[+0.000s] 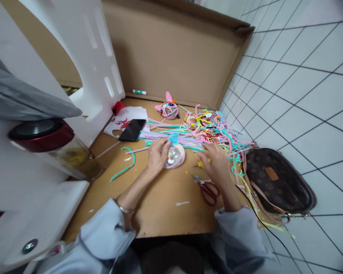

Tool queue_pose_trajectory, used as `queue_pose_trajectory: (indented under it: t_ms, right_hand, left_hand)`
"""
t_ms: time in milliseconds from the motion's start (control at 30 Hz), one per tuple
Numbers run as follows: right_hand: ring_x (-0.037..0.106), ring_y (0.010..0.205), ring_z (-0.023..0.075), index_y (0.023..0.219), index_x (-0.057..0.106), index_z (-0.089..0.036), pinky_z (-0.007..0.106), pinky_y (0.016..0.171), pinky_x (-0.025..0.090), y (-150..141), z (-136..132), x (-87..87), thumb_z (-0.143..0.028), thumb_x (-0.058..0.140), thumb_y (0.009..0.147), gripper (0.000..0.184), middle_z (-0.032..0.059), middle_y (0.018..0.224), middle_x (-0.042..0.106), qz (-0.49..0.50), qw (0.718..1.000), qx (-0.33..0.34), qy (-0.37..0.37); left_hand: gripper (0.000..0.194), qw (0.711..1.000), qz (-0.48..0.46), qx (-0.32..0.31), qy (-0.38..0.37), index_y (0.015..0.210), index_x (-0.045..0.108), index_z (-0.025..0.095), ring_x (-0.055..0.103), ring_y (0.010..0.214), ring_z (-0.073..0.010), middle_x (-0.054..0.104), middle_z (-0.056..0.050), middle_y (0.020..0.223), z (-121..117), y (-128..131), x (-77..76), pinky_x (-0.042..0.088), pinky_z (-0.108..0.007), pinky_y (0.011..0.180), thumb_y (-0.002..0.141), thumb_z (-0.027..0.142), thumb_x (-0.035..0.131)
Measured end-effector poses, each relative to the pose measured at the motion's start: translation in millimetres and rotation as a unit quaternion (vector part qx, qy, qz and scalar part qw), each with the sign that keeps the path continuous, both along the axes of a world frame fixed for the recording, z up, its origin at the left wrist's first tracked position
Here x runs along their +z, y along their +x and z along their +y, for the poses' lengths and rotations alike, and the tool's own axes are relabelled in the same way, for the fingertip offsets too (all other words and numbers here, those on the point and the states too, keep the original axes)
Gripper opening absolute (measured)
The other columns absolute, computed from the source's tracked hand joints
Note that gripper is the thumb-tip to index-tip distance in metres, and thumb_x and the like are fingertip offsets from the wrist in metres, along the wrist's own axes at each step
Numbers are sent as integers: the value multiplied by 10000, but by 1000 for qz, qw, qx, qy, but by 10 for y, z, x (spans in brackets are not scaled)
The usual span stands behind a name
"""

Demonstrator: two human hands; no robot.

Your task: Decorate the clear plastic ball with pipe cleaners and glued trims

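Note:
My left hand (157,154) is closed on the left side of a clear plastic ball (175,156) with a pale lilac strip around it. A light blue fuzzy piece (173,138) stands at the top of this ball, by my fingertips. My right hand (217,161) hovers at the near edge of a heap of coloured pipe cleaners (208,127), thumb and fingers apart, with nothing visible in it. Beneath its thumb lies a yellow tool with a thin metal tip (200,164), partly hidden. Red-handled scissors (208,193) rest just below that hand.
Behind stands a pink-eared ball figure (169,108). A black phone (132,129) lies on cut paper (137,113). At left are a red-lidded bottle (71,152) and a white panel (103,49); at right, a brown bag (277,179). Cardboard (171,53) walls the back.

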State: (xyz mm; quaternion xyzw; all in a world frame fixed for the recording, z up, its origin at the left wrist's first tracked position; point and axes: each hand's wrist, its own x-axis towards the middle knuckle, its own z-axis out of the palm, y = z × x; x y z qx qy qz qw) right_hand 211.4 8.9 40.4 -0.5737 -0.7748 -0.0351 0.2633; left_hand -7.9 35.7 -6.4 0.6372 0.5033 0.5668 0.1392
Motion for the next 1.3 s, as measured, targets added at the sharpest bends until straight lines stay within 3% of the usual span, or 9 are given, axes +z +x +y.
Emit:
queue_pose_trajectory:
  t_ms: [133,233,300,467,600,700,1033,1300]
  right_hand:
    - [592,1098,258,1187,650,-174,386,940,450,-422,388,84,-315,561,874,354,125,1178,673,155,969,191,-35]
    - [628,872,219,907,709,-165,346,814,483,-609,556,36,-310,600,814,204,87,936,711,244,936,241,-80]
    - [609,759,189,765,682,-175,317,743,477,-654,578,0,-319,619,776,157,45,790,688,307,917,233,-100]
    - [502,594,129,662,593,-196,268,603,429,-589,444,-8,-356,652,726,183,-28,620,569,448,880,139,-73]
    - [519,592,123,708,599,-201,259,592,456,-517,275,-23,-354,685,707,176,-30,641,589,512,852,100,-43]
    - [569,625,141,738,622,-206,276,621,499,-498,197,-89,-352,685,703,163,-13,675,643,520,849,81,-39]
    - [617,665,172,746,670,-193,315,656,528,-434,250,-230,-343,730,652,186,6,704,680,545,825,112,-103]
    - [596,619,159,734,667,-201,289,603,511,-456,250,-238,-381,711,656,201,-2,677,682,532,834,101,-110]
  left_hand:
    - [218,1000,4,-6,17,961,687,185,640,910,-207,727,-67,948,-12,5,6,480,-345,864,924,316,518]
    - [204,1000,-10,-4,13,992,674,183,651,936,-211,733,-71,987,-23,22,5,489,-352,888,907,317,545]
    - [213,1000,-18,-6,2,1007,660,182,656,941,-215,732,-75,1002,-36,37,14,497,-358,891,895,332,560]
    - [242,997,-29,-46,-46,1065,630,181,672,973,-224,727,-87,1032,-102,35,95,518,-377,904,881,309,536]
    - [444,993,-3,-91,-78,1195,574,175,665,1043,-239,714,-96,1114,-151,-6,153,507,-418,963,753,213,579]
    - [551,991,17,-104,-80,1245,542,177,654,1089,-254,696,-107,1163,-159,-16,156,485,-440,1003,703,228,624]
    - [529,992,37,-100,-70,1239,541,154,652,1116,-255,681,-126,1202,-163,6,139,482,-414,1005,745,308,651]
    - [526,993,38,-89,-71,1232,549,181,653,1102,-260,701,-108,1175,-157,17,121,478,-429,1004,737,316,663]
